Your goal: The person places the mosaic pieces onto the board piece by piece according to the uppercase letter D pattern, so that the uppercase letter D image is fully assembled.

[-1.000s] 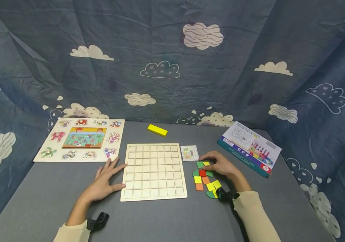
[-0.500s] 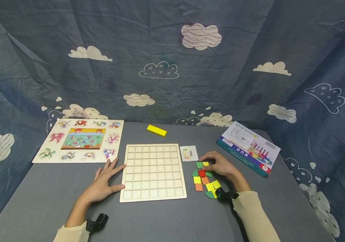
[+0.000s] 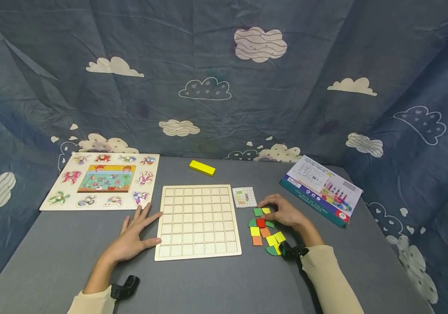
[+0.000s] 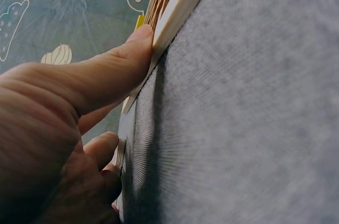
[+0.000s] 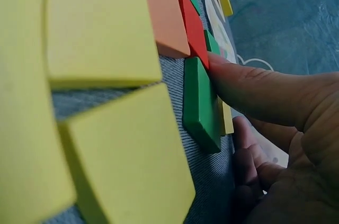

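Spread fingers of my left hand (image 3: 131,237) touch the left edge of a wooden grid board (image 3: 198,221), its square cells bare. In the left wrist view the thumb (image 4: 114,68) lies against the board's side. My right hand (image 3: 286,214) rests over the far end of a cluster of coloured tiles, index fingertip near a small printed pattern card (image 3: 244,197). Its thumb (image 5: 259,83) reaches past a green tile (image 5: 201,107) to a red tile (image 5: 193,28) in the right wrist view. A yellow tile (image 3: 265,210) sits between thumb and index finger.
Several more yellow, orange and green tiles (image 3: 265,233) lie below the right hand. A sea-animal puzzle board (image 3: 151,179) is at the back left, a yellow block (image 3: 202,168) at the back middle. A toy box (image 3: 322,189) lies at the right. A cloud-patterned cloth (image 3: 208,52) hangs behind.
Both hands keep their places on the board and over the tiles. The head view shifts slightly; nothing on the table has visibly moved.
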A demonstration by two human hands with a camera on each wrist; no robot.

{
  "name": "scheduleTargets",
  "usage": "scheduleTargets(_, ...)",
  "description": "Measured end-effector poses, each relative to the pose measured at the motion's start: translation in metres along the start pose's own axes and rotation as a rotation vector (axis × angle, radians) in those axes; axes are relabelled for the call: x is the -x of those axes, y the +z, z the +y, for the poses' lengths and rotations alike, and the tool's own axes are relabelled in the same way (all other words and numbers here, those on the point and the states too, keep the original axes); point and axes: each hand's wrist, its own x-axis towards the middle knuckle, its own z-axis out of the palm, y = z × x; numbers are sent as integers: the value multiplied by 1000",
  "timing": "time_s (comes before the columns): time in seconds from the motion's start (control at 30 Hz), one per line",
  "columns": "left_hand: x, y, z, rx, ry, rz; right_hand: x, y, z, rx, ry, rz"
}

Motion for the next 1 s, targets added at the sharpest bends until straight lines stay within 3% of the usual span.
scheduleTargets(0.33,1,-2,1,-6,5,-4,-2,0,2,40,0,1)
scheduleTargets(0.7,4,-3,2,-4,3,-3,-1,-6,4,14,-42,-22)
scheduleTargets(1.0,1,-2,2,-10,4,-8,-2,-12,-6,26,-12,-19)
